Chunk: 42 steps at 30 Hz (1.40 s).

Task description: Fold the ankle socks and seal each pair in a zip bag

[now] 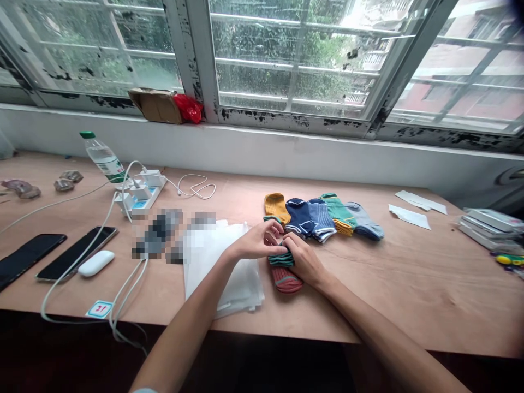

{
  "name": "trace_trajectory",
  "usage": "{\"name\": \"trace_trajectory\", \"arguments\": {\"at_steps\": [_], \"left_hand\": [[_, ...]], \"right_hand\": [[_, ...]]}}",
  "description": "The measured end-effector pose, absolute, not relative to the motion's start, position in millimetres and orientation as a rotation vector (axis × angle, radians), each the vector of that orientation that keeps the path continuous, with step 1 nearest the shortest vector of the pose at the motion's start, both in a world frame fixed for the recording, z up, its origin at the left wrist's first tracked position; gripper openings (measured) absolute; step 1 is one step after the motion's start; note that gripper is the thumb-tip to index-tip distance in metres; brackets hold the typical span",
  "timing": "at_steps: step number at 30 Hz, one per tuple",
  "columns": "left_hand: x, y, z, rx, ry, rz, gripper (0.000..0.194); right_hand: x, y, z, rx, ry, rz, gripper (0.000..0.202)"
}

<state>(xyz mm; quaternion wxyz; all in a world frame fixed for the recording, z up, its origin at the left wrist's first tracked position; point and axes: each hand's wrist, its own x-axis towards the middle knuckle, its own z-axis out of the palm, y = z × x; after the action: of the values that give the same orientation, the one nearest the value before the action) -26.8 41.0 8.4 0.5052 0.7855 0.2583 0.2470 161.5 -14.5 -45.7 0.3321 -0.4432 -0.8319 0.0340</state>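
Red ribbed socks [286,279] with a green-striped stack of sock cuffs [279,258] lie on the wooden table. My right hand [303,259] is bent around the right side of that stack, its fingers closed on the cuffs. From the left, my left hand [262,240] curves over the same cuffs, thumb and fingers apart with a gap between them. Just behind are yellow socks [277,206], navy socks [298,215], blue socks [321,218], green socks [338,210] and grey-blue socks [363,221], side by side. Clear plastic bags [229,278] lie beside my left forearm.
On the left stand a water bottle [104,158] and a power strip [143,194] with loose cables, near two phones [77,254] and a white case [96,263]. Paper slips [409,216] and stacked packs [491,229] lie right.
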Motion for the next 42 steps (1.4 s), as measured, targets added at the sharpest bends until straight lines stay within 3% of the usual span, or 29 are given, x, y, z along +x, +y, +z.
{"name": "trace_trajectory", "arguments": {"at_steps": [2,4,9,12,16,18,21,23,30,35,42], "left_hand": [[-25.7,36.6,12.9,2.086,0.644,0.54,0.063],[-22.8,32.8,14.7,2.284,0.685,0.496,0.069],[-17.4,29.6,14.3,2.473,0.872,0.438,0.024],[-18.8,29.1,17.3,2.521,0.883,0.5,0.018],[-23.2,26.9,22.8,2.422,0.853,0.712,0.016],[-25.7,25.8,24.3,2.36,0.863,0.784,0.018],[-32.1,24.7,24.9,2.356,0.949,0.746,0.016],[-39.8,23.9,25.4,2.397,1.055,0.674,0.017],[-72.5,17.3,30.9,2.221,1.786,0.273,0.032],[-75.7,17.1,23.0,2.016,1.752,0.015,0.031],[-65.5,17.9,14.4,2.224,1.697,0.334,0.023]], "right_hand": [[163.5,-13.4,-51.3,-1.137,-2.128,0.131,0.03],[165.2,-12.0,-57.3,-1.115,-2.087,0.12,0.046],[166.1,-11.2,-64.5,-1.139,-1.988,0.14,0.051],[166.0,-12.8,-60.7,-1.155,-1.92,0.177,0.053],[168.7,-13.7,-52.0,-1.18,-1.782,0.401,0.073],[170.8,-13.1,-49.4,-1.172,-1.75,0.559,0.061],[172.8,-12.3,-48.3,-1.169,-1.827,0.684,0.027],[172.8,-12.5,-48.4,-1.19,-1.86,0.679,0.02],[169.7,-7.1,-52.9,-1.187,-1.711,0.712,0.031],[169.5,-0.9,-59.9,-1.073,-1.375,1.034,0.032],[168.3,-2.7,-57.5,-1.025,-0.984,1.397,0.035]]}}
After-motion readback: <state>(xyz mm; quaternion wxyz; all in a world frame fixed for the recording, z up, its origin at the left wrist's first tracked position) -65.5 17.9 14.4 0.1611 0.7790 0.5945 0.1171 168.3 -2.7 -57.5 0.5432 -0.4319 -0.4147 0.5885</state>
